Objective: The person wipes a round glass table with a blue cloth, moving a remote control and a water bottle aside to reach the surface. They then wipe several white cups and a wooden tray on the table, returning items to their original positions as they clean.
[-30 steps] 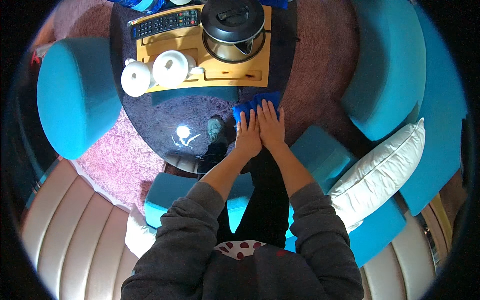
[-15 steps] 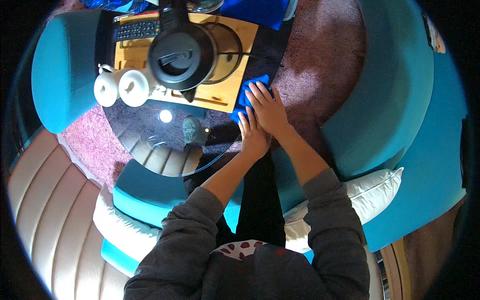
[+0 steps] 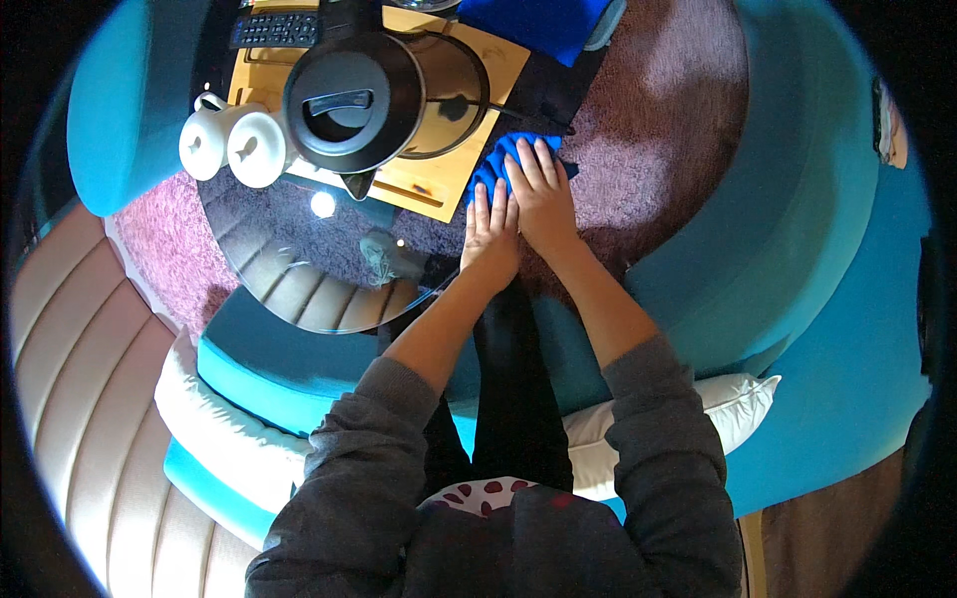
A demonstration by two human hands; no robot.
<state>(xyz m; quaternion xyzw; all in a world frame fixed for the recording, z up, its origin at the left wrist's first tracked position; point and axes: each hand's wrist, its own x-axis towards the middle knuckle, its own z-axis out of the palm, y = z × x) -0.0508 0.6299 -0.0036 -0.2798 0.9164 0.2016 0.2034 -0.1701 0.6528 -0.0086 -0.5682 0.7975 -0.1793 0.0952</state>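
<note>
A bright blue cloth (image 3: 490, 171) lies bunched on the round glass table (image 3: 289, 234), beside the right corner of a wooden tray (image 3: 439, 204). My right hand (image 3: 545, 207) rests on the cloth with its fingers stretched out and slightly apart. Next to it, my left hand (image 3: 491, 242) lies flat, its fingertips at the cloth's near edge. Both palms face down, and part of the cloth is hidden under the fingers. On the tray stands a large kettle (image 3: 349, 105) with a black lid, its spout pointing toward me.
Two white lidded cups (image 3: 257, 154) stand left of the kettle. A black remote control (image 3: 274, 30) lies at the tray's far left. Another blue fabric item (image 3: 538, 25) is at the far right. A curved teal sofa (image 3: 788, 229) and white pillows (image 3: 738, 409) surround the table.
My hands have slid the cloth slightly away and to the right, and it looks more bunched. My left fingers now point more straight ahead. The whole view has shifted a little.
</note>
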